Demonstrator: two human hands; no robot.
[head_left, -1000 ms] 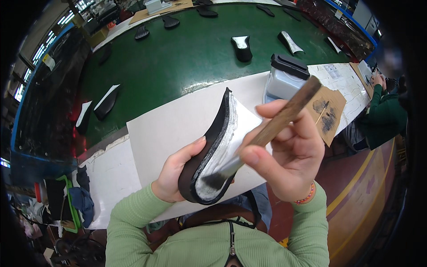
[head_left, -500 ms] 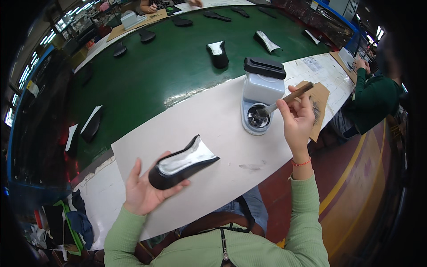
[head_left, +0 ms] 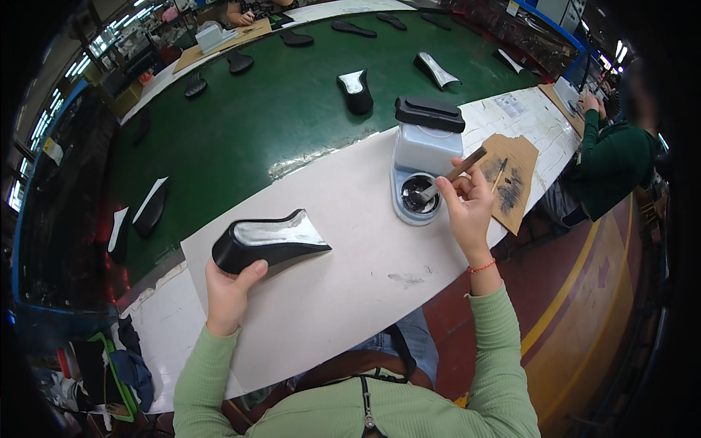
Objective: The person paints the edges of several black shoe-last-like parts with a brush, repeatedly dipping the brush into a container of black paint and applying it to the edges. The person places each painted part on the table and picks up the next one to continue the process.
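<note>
My left hand [head_left: 227,298] grips a black wedge shoe sole [head_left: 272,253] with a silvery-white upper face, holding it tilted above the light paper sheet. The thumb lies along its near side, and the other fingers are mostly hidden beneath. My right hand [head_left: 472,217] is closed around the wooden handle of a brush [head_left: 464,166]. Its bristle end dips into the round cup of dark liquid at the foot of a whitish dispenser [head_left: 431,148] with a black lid.
A brown cardboard piece [head_left: 521,155], smeared black with a thin stick on it, lies to the right. Several soles, one a white-topped sole [head_left: 355,92], rest on the green surface [head_left: 241,131] beyond. A co-worker in dark green [head_left: 617,157] sits at the right.
My left hand has turned and lifted the sole a little to the left and away from me. The brush and my right hand have shifted slightly left, lower into the cup.
</note>
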